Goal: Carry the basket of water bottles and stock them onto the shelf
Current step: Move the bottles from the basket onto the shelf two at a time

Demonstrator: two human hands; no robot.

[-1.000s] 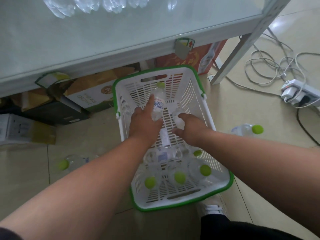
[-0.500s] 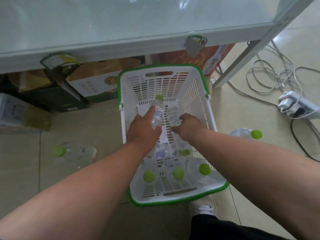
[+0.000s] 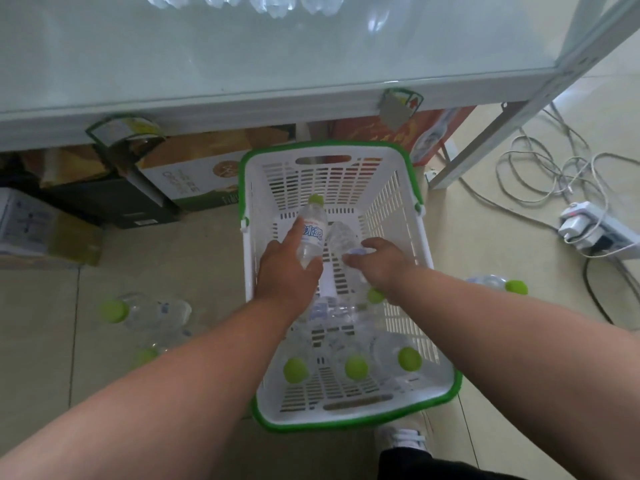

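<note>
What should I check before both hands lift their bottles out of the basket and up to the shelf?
1. Left hand grip: fingers wrapped round the labelled bottle, cap pointing away. Ok.
2. Right hand grip: fingers curl over the second bottle, but most of the hold is hidden. Cannot tell.
3. Shelf space: bare surface in front of the row of bottles at the back. Ok.
4. Lift path: the shelf edge overhangs the basket's far end; the hands are nearer than it. Ok.
5. Floor: loose bottles lie left and right of the basket, and cables beyond. Not ok.
</note>
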